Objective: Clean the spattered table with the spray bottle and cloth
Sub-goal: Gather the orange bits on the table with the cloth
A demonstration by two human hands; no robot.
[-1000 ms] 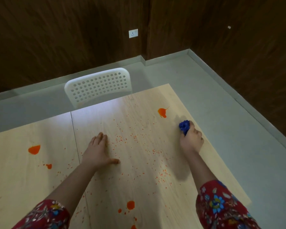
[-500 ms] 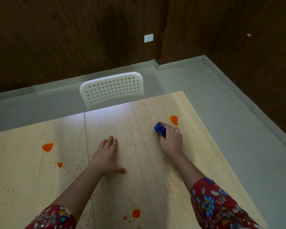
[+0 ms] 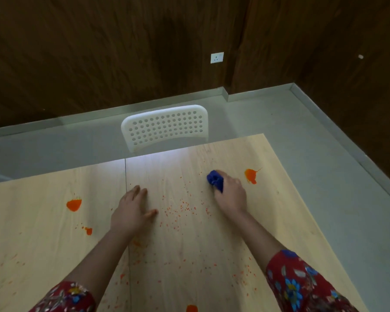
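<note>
A light wooden table [image 3: 279,221] is spattered with orange specks and blots. My right hand [image 3: 231,195] grips a bunched blue cloth [image 3: 214,179] and presses it on the tabletop, left of an orange blot [image 3: 250,175] near the far right corner. My left hand [image 3: 132,211] rests flat on the table with fingers straight, just right of the seam between two panels. More orange blots lie at the left [image 3: 74,205], [image 3: 88,230] and at the near edge [image 3: 191,308]. No spray bottle is in view.
A white perforated chair back [image 3: 164,127] stands against the table's far edge. Grey floor [image 3: 324,136] runs along the right side and behind. Dark wood walls with a white socket [image 3: 217,57] close off the corner.
My right hand has slid the blue cloth leftward across the table, from right of the orange blot to its left. My left hand stays flat in place.
</note>
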